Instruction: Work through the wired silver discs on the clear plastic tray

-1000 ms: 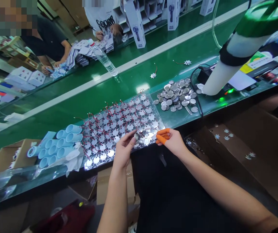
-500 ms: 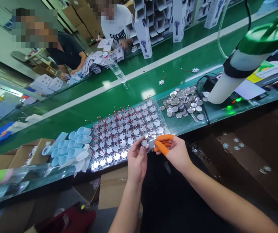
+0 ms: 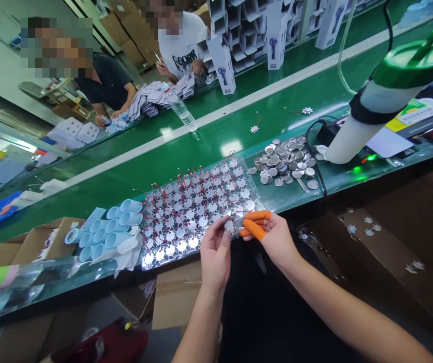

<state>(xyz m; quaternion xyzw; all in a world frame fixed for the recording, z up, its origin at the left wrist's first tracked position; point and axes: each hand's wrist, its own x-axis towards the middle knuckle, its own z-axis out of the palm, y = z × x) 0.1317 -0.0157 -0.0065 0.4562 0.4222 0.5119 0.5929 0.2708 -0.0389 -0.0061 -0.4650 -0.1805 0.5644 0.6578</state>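
Observation:
Over the front edge of the bench my hands meet. My left hand is closed, thumb and fingers pinching a small round silver disc part. My right hand, with orange finger cots on its fingers, pinches a small greyish piece against the disc's right side; its kind is too small to tell. Just beyond them, a tray-like sheet bears rows of silver discs on toothed metal pieces with red wires. To its right lies a heap of loose silver discs.
Light-blue plastic cups stand left of the rows. A white cylinder with a green top and a black cable are at right. A water bottle and two wired toothed pieces sit farther back. Two people work across the bench.
Both hands stay together; my left hand has shifted slightly right, and the disc in it now faces up more plainly. Across the bench, one person's hand with a pen has risen.

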